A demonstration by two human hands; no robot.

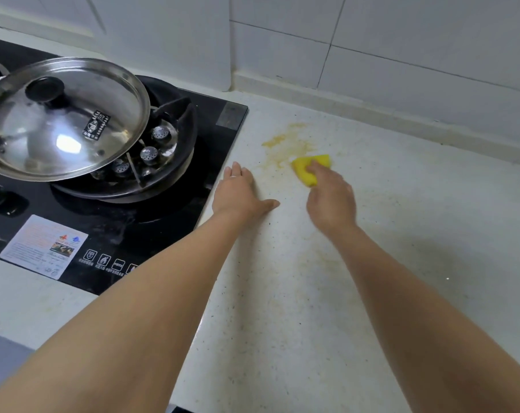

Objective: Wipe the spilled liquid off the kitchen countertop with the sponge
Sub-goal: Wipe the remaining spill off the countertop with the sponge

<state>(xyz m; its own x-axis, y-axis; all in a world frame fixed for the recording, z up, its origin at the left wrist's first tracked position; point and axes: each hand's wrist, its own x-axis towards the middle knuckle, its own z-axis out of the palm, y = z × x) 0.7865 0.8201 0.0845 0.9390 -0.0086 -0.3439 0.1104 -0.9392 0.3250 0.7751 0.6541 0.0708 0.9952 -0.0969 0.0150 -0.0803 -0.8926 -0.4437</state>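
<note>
A yellow sponge [309,167] lies pressed on the speckled white countertop [401,222] under the fingers of my right hand [330,198], which grips it. Just beyond and left of the sponge spreads a yellowish-brown spill [282,144], smeared in streaks toward the wall. My left hand [240,192] rests flat on the countertop to the left of the sponge, fingers spread, holding nothing, close to the edge of the stove.
A black glass gas stove [151,234] fills the left side. On its burner sits a dark pan with a tilted steel lid [65,120]. White tiled wall [401,40] and a raised backsplash ledge [372,114] bound the counter behind.
</note>
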